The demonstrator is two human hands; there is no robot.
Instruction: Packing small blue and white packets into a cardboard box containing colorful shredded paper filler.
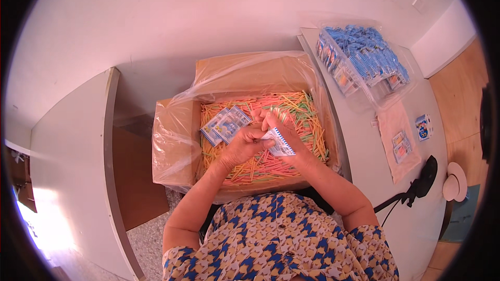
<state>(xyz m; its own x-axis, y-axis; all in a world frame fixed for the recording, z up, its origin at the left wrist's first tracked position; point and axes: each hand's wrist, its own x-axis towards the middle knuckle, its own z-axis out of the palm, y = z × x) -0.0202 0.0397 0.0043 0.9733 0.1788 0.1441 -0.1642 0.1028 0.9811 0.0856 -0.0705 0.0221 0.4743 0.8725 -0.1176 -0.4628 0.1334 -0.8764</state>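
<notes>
My left hand (242,148) pinches a small flat packet (282,144) with a blue-and-white striped edge, its thumb and fingers closed at one end. Close against it, my right hand (284,129) is curled, with pale green and whitish thin sticks (280,113) showing at its fingers; the packet partly covers this hand. Both hands are above a cardboard box (174,145) filled with thin pink, yellow, orange and green sticks (260,174). Several similar packets (226,125) lie on the sticks, left of my hands.
A clear plastic bin (364,91) full of blue packets (359,47) stands on the right table (364,148). Nearby are a pink cloth (398,117) with a packet on it, a blue card (423,127) and a black clamp-like stand (424,179). A grey panel (78,125) rises at left.
</notes>
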